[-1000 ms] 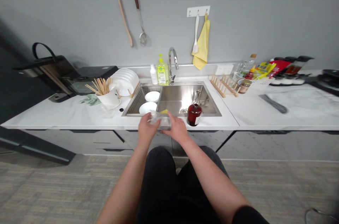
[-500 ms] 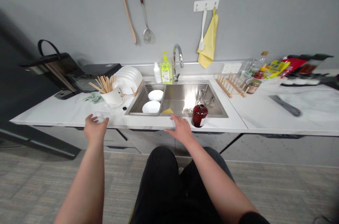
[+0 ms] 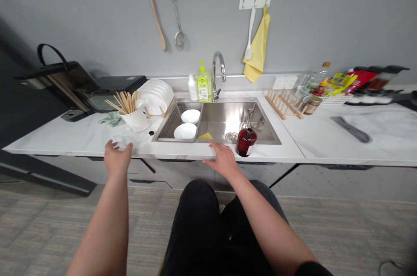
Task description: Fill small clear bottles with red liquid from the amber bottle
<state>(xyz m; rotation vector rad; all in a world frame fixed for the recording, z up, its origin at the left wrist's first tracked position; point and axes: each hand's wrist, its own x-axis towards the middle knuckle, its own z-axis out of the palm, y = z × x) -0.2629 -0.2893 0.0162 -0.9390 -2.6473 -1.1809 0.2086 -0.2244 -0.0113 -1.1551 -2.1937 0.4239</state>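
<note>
My left hand (image 3: 117, 157) is over the front edge of the counter, thumb and fingers apart. A crumpled piece of clear plastic (image 3: 127, 139) lies right by its fingertips; whether they touch it I cannot tell. My right hand (image 3: 223, 158) reaches to the front rim of the steel sink (image 3: 224, 113), fingers loosely spread and holding nothing. Just beyond its fingertips is a yellow cloth or sponge (image 3: 205, 136) inside the sink's front edge. A dark red bottle (image 3: 246, 142) without a cap stands upright to the right of this hand.
Two white bowls (image 3: 185, 131) sit in the sink's basket (image 3: 166, 124). Behind the left hand stand a white pot of chopsticks (image 3: 134, 119) and racked plates (image 3: 156, 95). The faucet (image 3: 215, 78) rises at the back. A wooden rack (image 3: 284, 104) and a jar (image 3: 312, 104) stand to the right.
The view has shifted slightly, so the counter's left end sits a little further left. Both hands keep nearly the same pose.
</note>
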